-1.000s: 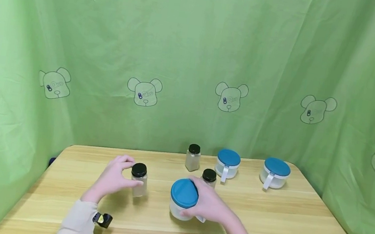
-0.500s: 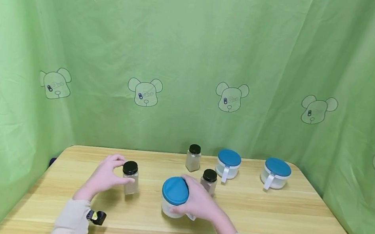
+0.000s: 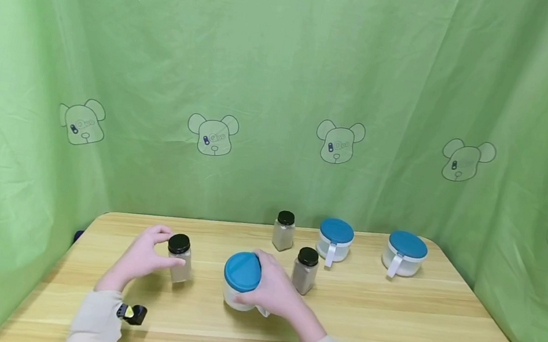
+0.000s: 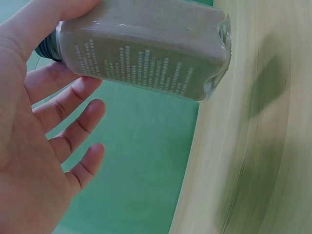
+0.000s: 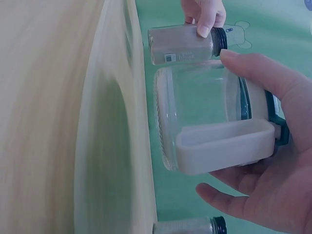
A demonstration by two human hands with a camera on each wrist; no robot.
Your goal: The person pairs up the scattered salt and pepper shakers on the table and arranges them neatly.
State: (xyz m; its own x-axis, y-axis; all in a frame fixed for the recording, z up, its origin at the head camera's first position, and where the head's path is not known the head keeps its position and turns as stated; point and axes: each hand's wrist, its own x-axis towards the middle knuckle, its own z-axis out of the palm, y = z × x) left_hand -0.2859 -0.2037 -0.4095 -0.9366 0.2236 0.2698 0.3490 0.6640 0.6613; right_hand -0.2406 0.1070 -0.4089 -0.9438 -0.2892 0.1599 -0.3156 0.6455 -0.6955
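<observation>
The left hand (image 3: pixel 137 260) is pinching a small black-capped spice bottle (image 3: pixel 179 259) between thumb and fingers just under its cap, holding it upright over the table (image 3: pixel 388 333) toward the left edge, a grip that seems meant to keep its powder level. The right hand (image 3: pixel 275 291) is wrapping around a clear blue-lidded jar (image 3: pixel 240 280) near the middle of the front edge, thumb at the lid and fingers under its white handle, probably so the smooth glass is not slipping. Two more spice bottles (image 3: pixel 305 270) and two more blue-lidded jars (image 3: pixel 334 241) are standing toward the back edge.
</observation>
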